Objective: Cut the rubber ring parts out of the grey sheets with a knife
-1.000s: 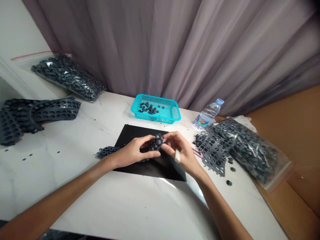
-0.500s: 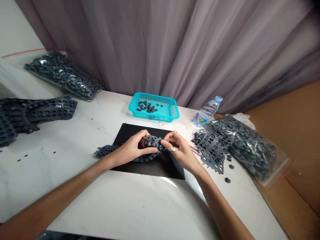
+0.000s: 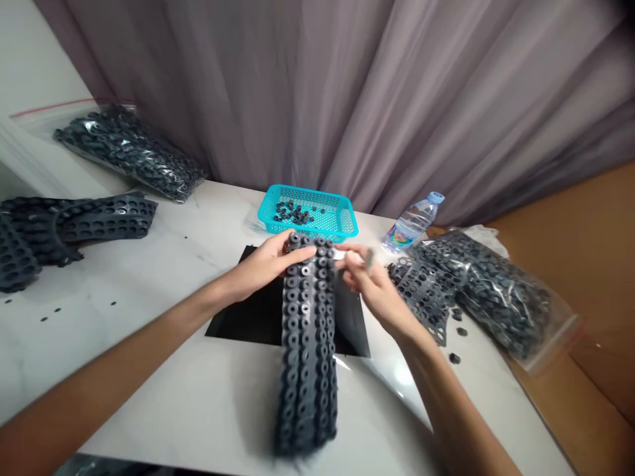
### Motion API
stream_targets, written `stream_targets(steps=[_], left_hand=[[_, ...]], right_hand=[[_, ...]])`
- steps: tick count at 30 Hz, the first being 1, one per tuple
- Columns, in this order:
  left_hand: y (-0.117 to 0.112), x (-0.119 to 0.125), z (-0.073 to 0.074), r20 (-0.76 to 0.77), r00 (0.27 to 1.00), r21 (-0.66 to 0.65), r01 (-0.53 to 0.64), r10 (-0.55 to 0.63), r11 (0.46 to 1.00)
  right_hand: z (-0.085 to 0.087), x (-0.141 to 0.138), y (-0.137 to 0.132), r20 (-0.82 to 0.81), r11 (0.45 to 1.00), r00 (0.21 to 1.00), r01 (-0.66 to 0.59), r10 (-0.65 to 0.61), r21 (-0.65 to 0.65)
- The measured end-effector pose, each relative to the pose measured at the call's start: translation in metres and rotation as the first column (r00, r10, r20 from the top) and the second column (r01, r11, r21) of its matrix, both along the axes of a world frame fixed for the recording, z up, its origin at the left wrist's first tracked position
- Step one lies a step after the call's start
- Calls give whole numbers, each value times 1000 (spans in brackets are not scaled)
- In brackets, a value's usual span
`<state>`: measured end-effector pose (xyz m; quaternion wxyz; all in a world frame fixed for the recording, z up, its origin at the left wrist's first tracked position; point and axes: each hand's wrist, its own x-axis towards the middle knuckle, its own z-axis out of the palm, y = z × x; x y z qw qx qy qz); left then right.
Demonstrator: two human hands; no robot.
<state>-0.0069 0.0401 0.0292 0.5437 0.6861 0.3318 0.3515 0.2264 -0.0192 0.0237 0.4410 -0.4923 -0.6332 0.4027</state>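
Note:
A long dark grey rubber strip [image 3: 307, 344] studded with small rings hangs from my hands over the white table [image 3: 163, 370]. My left hand [image 3: 265, 261] grips its upper end, thumb and fingers closed on it. My right hand [image 3: 364, 277] is next to the strip's top right corner with fingers pinched, blurred by motion, and a small pale thing shows at the fingertips. A black mat [image 3: 248, 311] lies under the strip. Behind my hands stands a turquoise basket [image 3: 342, 225] holding several loose rubber rings [image 3: 292, 213].
A water bottle [image 3: 411, 225] stands right of the basket. A plastic bag of rubber parts [image 3: 496, 297] and punched rubber sheets [image 3: 421, 291] lie at the right. More punched sheets [image 3: 74, 225] and another filled bag [image 3: 129, 152] lie at the left. Loose rings [image 3: 454, 358] dot the table.
The strip, bunched between my hands on the mat before, has been lifted and now hangs unrolled toward me. Both hands moved up and toward the basket.

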Motion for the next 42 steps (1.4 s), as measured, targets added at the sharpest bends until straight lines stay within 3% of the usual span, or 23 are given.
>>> stream_targets(steps=[2,4,7,11,13,15,17,20,24,29,31,32,34,36,38,40,42], left_hand=[[25,-1,-41,-217,969,210,-69,115,975],[42,-5,-71,-273,949,251,-92,161,964],[49,-9,-91,-281,938,293,-115,201,949],[41,-12,-93,-288,914,367,-169,285,915],[32,-12,-91,-299,875,477,-207,379,854],[21,-11,-90,-346,836,607,-147,425,781],[10,-9,-89,-438,819,661,13,372,750],[-3,-5,-92,-541,798,630,176,265,756],[-19,0,-93,-586,764,632,225,269,741],[-46,3,-75,-634,750,594,315,190,740],[-47,2,-68,-645,754,543,340,122,768],[-43,2,-65,-640,763,522,339,96,783],[-31,4,-63,-599,796,514,297,89,805],[-14,9,-63,-526,840,546,213,134,810],[4,15,-64,-472,869,567,169,149,806],[17,19,-65,-479,873,556,222,91,801],[25,21,-66,-518,855,532,304,20,790]], right_hand=[[-27,5,8,157,990,985,-47,68,-135],[-46,9,8,281,971,950,-74,138,-228],[-55,9,2,382,969,908,-90,174,-229],[-46,0,-7,481,960,847,-112,227,-255],[-40,-6,-12,541,954,805,-99,245,-285],[-36,-11,-16,605,955,759,-71,239,-287],[-33,-16,-20,622,953,743,-70,246,-294],[-30,-17,-23,565,930,767,-113,305,-349],[-17,-9,-24,482,869,754,-235,446,-436],[1,2,-25,356,728,676,-401,645,-556],[2,7,-25,316,707,677,-433,665,-560],[1,10,-23,311,726,702,-424,641,-541],[-3,18,-18,321,815,791,-348,520,-463],[-9,26,-10,333,916,885,-206,324,-345],[-17,34,-1,293,982,952,-31,86,-188],[-27,38,8,179,990,978,124,-111,-65],[-38,39,15,70,973,970,231,-231,9]])
